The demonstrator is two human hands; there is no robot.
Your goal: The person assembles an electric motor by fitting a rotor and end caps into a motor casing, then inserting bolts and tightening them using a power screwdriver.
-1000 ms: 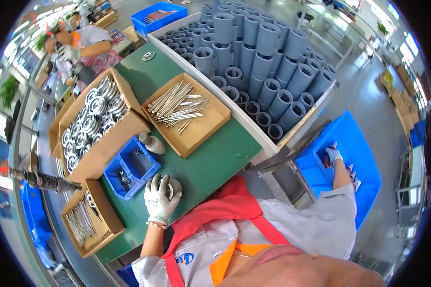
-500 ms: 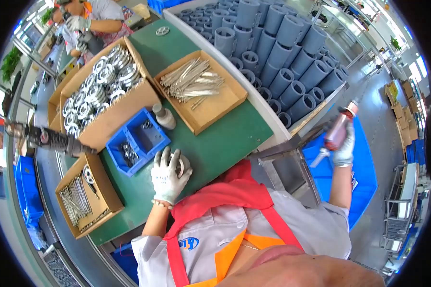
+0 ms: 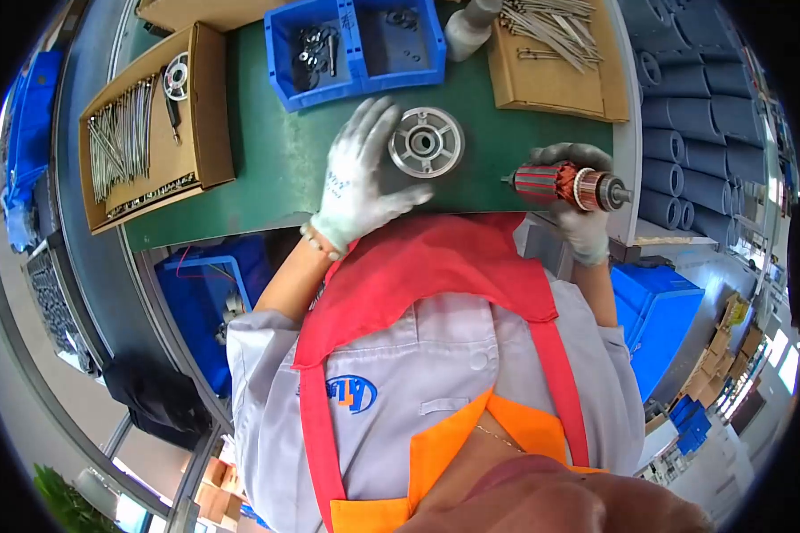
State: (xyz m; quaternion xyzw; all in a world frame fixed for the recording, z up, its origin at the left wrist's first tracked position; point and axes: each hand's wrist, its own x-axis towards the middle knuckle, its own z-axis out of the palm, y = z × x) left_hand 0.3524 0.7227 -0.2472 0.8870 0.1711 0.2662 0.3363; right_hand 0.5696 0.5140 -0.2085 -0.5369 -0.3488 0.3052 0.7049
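Note:
A round silver metal end cap with spokes and a centre hole lies flat on the green bench. My gloved left hand is open beside its left edge, thumb and fingers spread, holding nothing. At the bench's right front, my gloved right hand grips a motor armature with copper windings. The armature lies roughly level, its shaft ends showing on both sides. My right fingers curl over its far side, and the palm is below it.
A blue divided bin with small rings, a pale bottle and a cardboard tray of metal rods line the back. Another cardboard box of rods stands left. Grey tubes are stacked at the right.
My right hand has brought the armature from above the blue bin at the right to the bench. My left hand has come off the end cap and spread open. The camera view has turned.

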